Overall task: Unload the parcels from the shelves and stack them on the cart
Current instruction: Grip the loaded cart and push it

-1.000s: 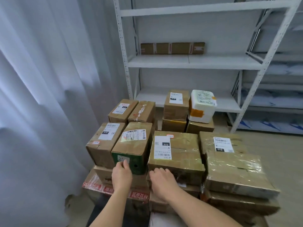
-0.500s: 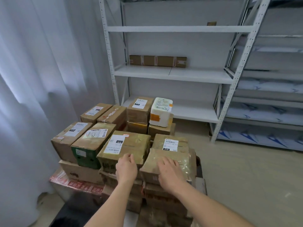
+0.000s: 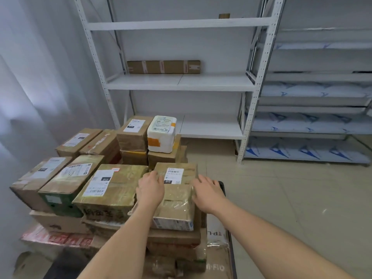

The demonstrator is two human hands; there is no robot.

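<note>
Several cardboard parcels are stacked on the cart (image 3: 226,226) in front of me. On top at the near right lies a taped brown parcel (image 3: 177,198) with a white label. My left hand (image 3: 150,188) rests on its left edge with fingers fairly straight. My right hand (image 3: 208,191) lies against its right side, fingers spread. A long flat brown parcel (image 3: 163,66) stands against the back of the white shelf (image 3: 181,82). A small brown box (image 3: 224,15) sits on the top shelf. A white foam box (image 3: 162,133) tops the far pile.
A grey curtain (image 3: 40,77) hangs on the left. A second white rack (image 3: 312,121) with blue-printed shelf boards stands to the right. Beige tiled floor (image 3: 291,198) spreads right of the cart.
The view swung left and up over the frames. Both hands moved right from the large labelled parcel to the sides of the taped parcel at the stack's right.
</note>
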